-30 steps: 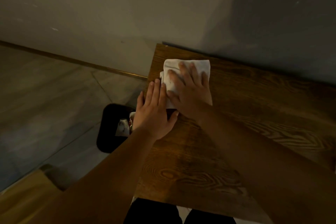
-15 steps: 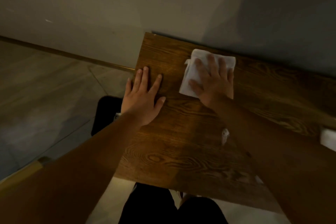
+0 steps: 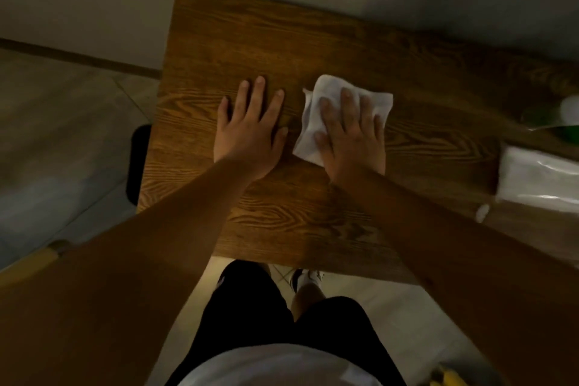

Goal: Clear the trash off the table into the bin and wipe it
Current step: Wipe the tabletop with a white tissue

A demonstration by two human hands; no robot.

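Right hand [image 3: 352,138] pressed flat, fingers spread, on a white cloth [image 3: 326,116] lying on the bench [image 3: 250,41]. Left hand [image 3: 249,131] just beside it, palm down and empty, fingers splayed on bare wood.

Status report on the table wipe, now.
Right hand flat on white cloth, pressing it to table. Left hand flat on bare wood beside it. White scrap and plastic-wrapped pack on the right side.
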